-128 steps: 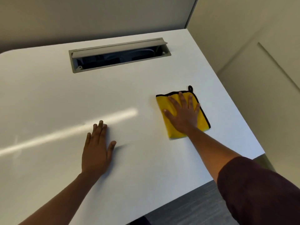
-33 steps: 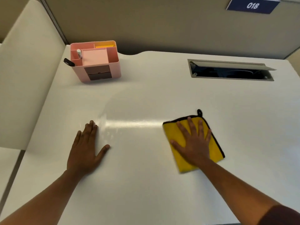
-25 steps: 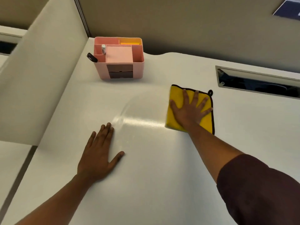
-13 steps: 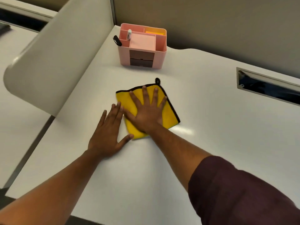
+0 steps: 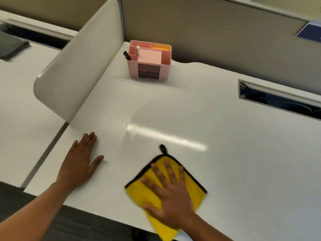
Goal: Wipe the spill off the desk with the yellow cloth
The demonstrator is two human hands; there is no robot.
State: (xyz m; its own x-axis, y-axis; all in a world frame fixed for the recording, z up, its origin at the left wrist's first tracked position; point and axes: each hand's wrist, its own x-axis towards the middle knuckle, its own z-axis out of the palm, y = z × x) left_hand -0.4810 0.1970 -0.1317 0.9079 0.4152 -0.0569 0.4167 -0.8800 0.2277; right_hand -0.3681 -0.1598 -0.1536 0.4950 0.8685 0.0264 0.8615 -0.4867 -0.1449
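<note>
Right hand [image 5: 171, 193]: flat, fingers spread, pressing yellow cloth [image 5: 192, 188] onto desk [image 5: 225, 153];
Left hand [image 5: 79, 164]: flat, empty, on desk

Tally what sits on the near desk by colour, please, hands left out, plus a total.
Yellow: 1, the cloth under the right hand
Pink: 1, the organiser at the back
Total: 2
The left hand lies flat on the bare desk.
</note>
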